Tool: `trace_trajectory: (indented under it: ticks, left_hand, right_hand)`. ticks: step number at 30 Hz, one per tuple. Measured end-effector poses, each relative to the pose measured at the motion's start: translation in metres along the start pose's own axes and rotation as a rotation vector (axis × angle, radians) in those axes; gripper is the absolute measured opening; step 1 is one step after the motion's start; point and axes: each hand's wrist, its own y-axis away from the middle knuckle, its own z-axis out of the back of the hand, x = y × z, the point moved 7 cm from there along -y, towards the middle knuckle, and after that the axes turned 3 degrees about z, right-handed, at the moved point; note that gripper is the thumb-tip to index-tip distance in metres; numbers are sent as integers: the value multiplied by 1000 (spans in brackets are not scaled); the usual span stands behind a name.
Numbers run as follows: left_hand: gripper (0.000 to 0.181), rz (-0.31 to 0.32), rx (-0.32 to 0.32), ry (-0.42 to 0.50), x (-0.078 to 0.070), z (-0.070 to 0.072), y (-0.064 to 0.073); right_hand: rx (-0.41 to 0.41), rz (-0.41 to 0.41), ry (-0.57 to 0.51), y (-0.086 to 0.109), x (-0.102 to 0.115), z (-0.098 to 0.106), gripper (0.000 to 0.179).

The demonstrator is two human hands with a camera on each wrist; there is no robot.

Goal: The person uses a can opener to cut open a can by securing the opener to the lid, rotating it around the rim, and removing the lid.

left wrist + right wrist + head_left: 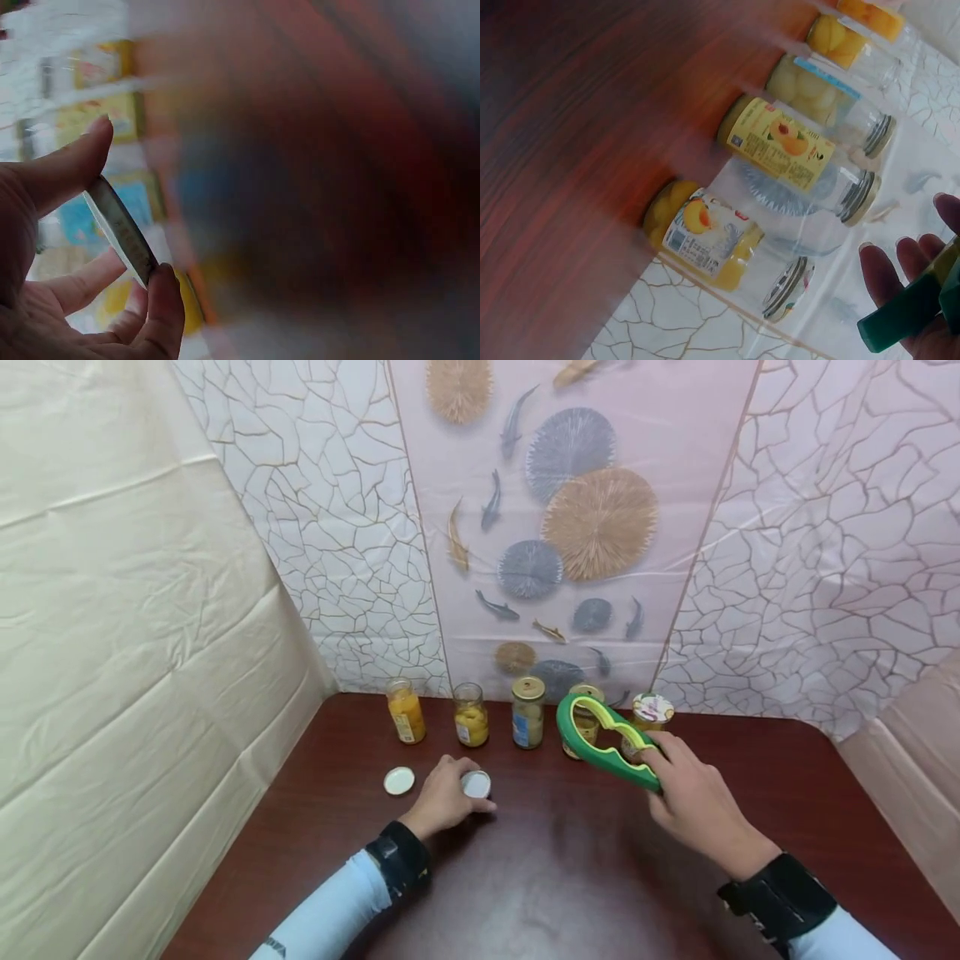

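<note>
Between thumb and fingers, my left hand (pixel 442 797) pinches a jar lid (pixel 477 785), its pale inside facing up, low over the table. The left wrist view shows this lid (pixel 124 232) edge-on at the fingertips. A second lid (pixel 399 781) lies inside-up to the left. My right hand (pixel 697 793) grips a green jar opener (pixel 617 766) with a yellow-green toothed inner edge, raised in front of the right-hand jars. In the right wrist view, only one green end (pixel 900 319) of the opener shows beside the fingers.
Fruit jars stand in a row at the table's back. The orange-fruit jar (pixel 408 720) and yellow-fruit jar (pixel 471 727) lack lids. A pale-fruit jar (pixel 528 722), a yellow-labelled peach jar (pixel 780 146) and a white-labelled jar (pixel 709 232) have lids. A patterned sheet (pixel 360 543) hangs behind.
</note>
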Motion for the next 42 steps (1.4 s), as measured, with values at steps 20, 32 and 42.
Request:
trace_trajectory:
  ticks: [20,32,42]
  left_hand:
    - [71,122,106,-208,17,-6,-13]
    - [68,100,164,-197,18,-7,-16]
    - [71,71,163,-190,17,-5,-18]
  right_hand:
    - [-53,-54,-26,6,-5,-1,37]
    - [9,-13,58,6,-1,-7,34]
    - [-44,-5,57,1,-5,6,33]
